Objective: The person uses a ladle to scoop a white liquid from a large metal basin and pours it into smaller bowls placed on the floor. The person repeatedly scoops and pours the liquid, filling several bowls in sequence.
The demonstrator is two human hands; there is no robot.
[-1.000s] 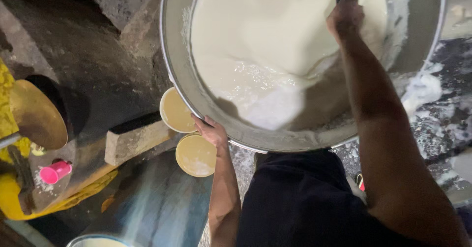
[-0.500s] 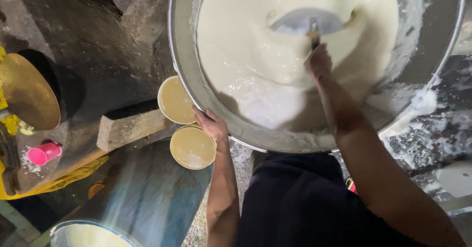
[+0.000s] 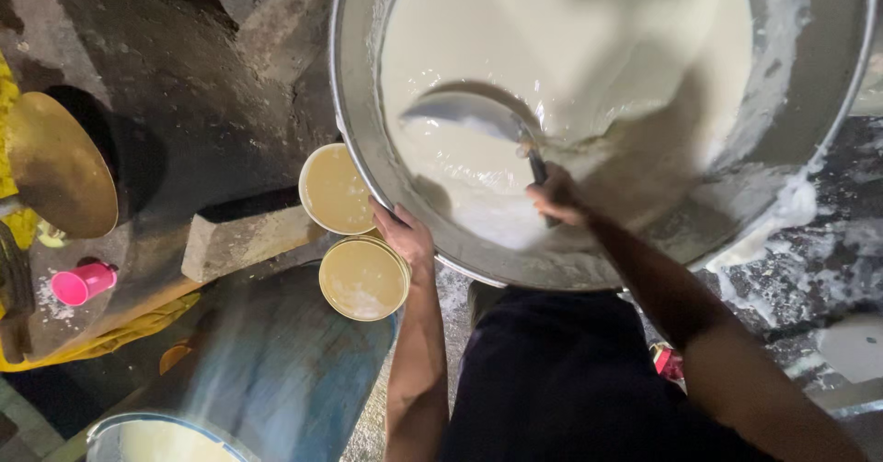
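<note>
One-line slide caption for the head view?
Right hand scoops white liquid with a ladle; left hand grips the vat rim.

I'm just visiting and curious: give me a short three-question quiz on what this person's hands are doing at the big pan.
1. True or false: the left hand grips the rim of the big metal pan.
2. What does the right hand hold? A) a pink cup B) a ladle C) a brick
3. How many round bowls sit just left of the pan?

Key
1. True.
2. B: the ladle, its bowl dipped in the white liquid.
3. Two: the upper bowl and the lower bowl, both holding pale yellowish liquid.
</note>
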